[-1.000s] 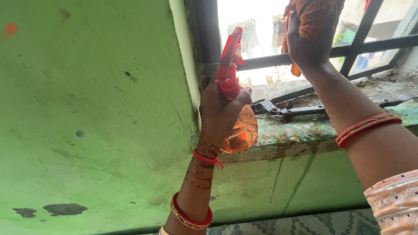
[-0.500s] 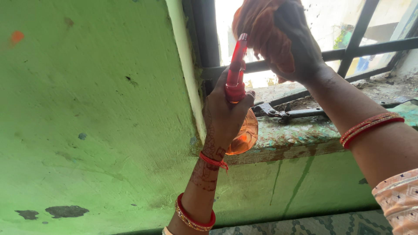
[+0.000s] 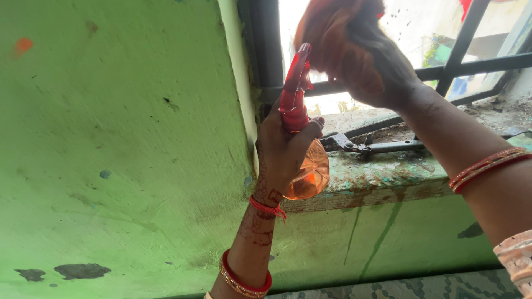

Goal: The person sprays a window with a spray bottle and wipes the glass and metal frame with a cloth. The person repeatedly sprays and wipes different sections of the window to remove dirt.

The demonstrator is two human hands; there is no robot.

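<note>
Here we see the left hand (image 3: 285, 149) raised in front of the window corner, its forearm rising steeply from the bottom edge with the back of the hand turned toward us. Its fingers are wrapped tight around the neck of an orange spray bottle (image 3: 305, 166); the red trigger head (image 3: 293, 88) stands above the fist, tilted a little to the right, and the round translucent body hangs below the palm, just in front of the window sill (image 3: 382, 174).

Higher and to the right, the right hand (image 3: 382, 72) reaches up from the lower right corner, arm stretched long and wrist bent. Its fingers are bunched on a rust-orange cloth (image 3: 332, 33), which is pressed against the pane (image 3: 410, 27) in the upper left part of the window. The cloth sits just beside the tip of the trigger head; we cannot tell whether they touch.

The dark window frame (image 3: 266, 44) closes the left side right behind the bottle, with the green wall (image 3: 122, 138) beyond it. Dark bars (image 3: 476, 63) cross the glass to the right of the cloth, and a metal latch (image 3: 360, 147) lies on the sill under the right wrist. Open glass remains to the right, between the bars.
</note>
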